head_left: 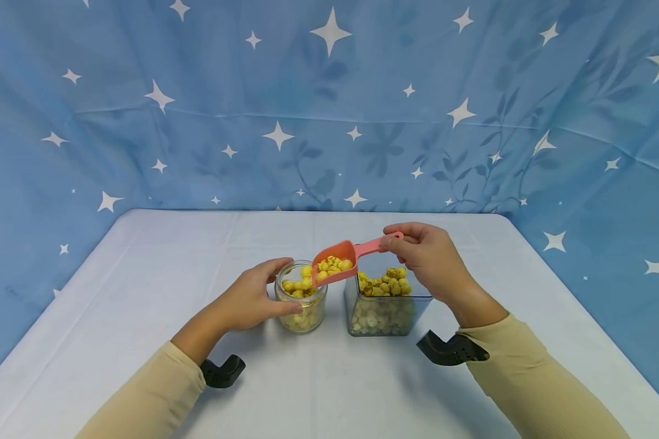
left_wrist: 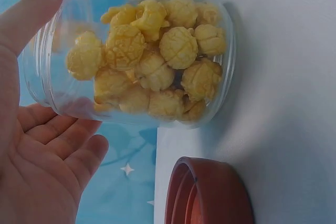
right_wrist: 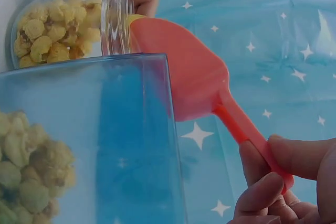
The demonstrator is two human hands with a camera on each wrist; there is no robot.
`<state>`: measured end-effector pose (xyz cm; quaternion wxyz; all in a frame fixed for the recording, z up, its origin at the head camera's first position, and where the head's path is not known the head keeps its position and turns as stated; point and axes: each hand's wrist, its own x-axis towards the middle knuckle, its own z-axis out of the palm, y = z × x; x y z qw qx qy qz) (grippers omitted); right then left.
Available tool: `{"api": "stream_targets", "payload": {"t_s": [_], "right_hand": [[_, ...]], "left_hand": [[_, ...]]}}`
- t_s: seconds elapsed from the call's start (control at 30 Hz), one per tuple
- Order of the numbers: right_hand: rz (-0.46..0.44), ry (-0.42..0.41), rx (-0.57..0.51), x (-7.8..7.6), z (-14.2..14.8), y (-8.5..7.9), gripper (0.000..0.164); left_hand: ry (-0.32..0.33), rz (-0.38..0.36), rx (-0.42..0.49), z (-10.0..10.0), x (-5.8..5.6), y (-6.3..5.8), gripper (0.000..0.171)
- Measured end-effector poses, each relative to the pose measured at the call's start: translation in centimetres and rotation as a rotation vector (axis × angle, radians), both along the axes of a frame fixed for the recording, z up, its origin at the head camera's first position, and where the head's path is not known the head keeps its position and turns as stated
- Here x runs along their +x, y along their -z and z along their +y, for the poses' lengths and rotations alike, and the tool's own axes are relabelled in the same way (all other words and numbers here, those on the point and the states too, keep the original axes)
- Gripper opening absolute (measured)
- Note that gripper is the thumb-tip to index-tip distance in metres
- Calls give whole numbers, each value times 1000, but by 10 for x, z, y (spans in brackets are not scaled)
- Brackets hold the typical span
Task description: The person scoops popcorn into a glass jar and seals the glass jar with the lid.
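A clear jar (head_left: 302,314) with yellow popcorn in it stands upright on the table. My left hand (head_left: 258,299) holds it near the rim, the thumb on the near side and the fingers round the far side. My right hand (head_left: 425,256) pinches the handle of a pink scoop (right_wrist: 184,72) between thumb and fingers. Popcorn (head_left: 334,266) lies in the scoop, whose tilted lip is over the jar's mouth. Right of the jar, below the scoop and right hand, stands a clear square container (head_left: 381,317) partly filled with popcorn.
A reddish-brown round, hollow piece (left_wrist: 220,192) sits on the table beside the jar, hidden by the left hand in the head view. The white-covered table (head_left: 318,390) ends at a blue star-patterned curtain (head_left: 329,122). A black wrist mount (head_left: 453,350) juts from the right sleeve.
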<state>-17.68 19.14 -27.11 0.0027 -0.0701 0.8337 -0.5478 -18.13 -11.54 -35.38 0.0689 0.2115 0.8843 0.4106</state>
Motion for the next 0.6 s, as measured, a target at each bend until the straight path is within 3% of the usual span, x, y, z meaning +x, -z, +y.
{"api": "stream_targets", "payload": {"t_s": [0.33,0.6], "right_hand": [[65,19,130,0,0,-5,40],[51,43,96,3,13,-7,43]], "left_hand": [[1,11,-3,0,0,0,87],[-1,-3,-7,1,-1,-1,89]]}}
